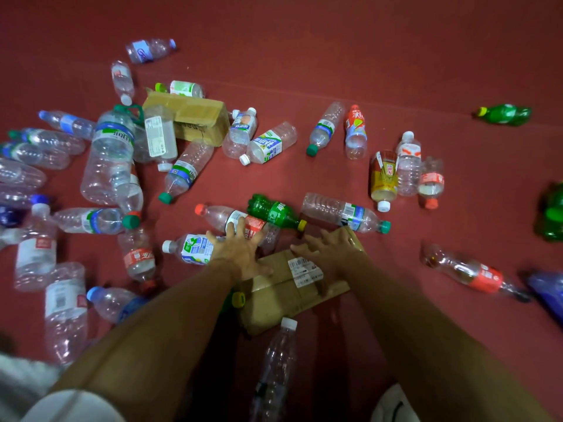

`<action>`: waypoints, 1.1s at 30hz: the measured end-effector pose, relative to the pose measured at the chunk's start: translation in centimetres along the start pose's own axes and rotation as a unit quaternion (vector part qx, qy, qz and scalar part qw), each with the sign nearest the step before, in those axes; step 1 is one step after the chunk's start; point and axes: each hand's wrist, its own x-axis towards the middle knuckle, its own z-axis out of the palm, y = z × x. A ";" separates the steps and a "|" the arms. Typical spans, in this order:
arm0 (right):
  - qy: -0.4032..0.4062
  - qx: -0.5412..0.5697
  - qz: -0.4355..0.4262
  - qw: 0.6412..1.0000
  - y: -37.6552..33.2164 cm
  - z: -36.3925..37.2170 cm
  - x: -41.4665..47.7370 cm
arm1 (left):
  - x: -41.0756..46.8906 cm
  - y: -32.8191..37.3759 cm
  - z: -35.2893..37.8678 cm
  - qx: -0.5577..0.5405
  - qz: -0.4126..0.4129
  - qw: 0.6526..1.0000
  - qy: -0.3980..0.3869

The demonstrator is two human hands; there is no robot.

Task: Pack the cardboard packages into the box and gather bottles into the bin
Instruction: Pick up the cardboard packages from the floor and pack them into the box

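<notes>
Red floor (365, 56) strewn with bottles (344, 212); nothing looks packed yet. Left hand (240, 254) and right hand (330, 249), fingers spread and gripping nothing, hover over the near package (274, 296); a second package (195, 117) lies far left.

Dark red floor (365, 56) (a seam crosses it).

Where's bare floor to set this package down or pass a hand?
Bare floor: far side, beyond the far package; between the red-topped bottle and the far green bottle; right of the near package, before the rightmost red-labelled bottle. Left, around the big jug, is crowded.
</notes>
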 end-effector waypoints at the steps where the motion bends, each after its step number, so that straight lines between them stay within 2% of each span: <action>1: 0.001 -0.008 0.000 1.000 0.0 0.1 -0.1 | -0.1 0.1 0.1 0.000 0.001 1.000 -0.003; 9: 0.059 -0.024 0.003 0.998 1.1 -1.4 -0.8 | -0.3 0.6 -0.2 -0.036 0.066 0.997 -0.020; 15: 0.067 0.009 0.032 0.997 3.8 -4.7 -2.9 | 0.1 1.6 -1.7 -0.043 0.120 0.991 0.035; 19: 0.108 0.010 0.050 0.993 4.7 -9.1 -4.8 | -0.2 1.2 -5.5 -0.042 0.123 0.988 0.088; 22: 0.134 0.017 0.049 0.990 4.4 -12.7 -5.7 | -0.6 -0.6 -9.0 -0.002 0.113 0.986 0.119; 26: 0.163 -0.012 0.044 0.986 2.7 -17.6 -5.1 | -1.5 -4.3 -12.8 -0.007 0.092 0.983 0.156; 33: 0.173 -0.040 0.021 0.984 -4.0 -27.8 -2.0 | -4.3 -15.1 -17.7 -0.021 0.038 0.982 0.185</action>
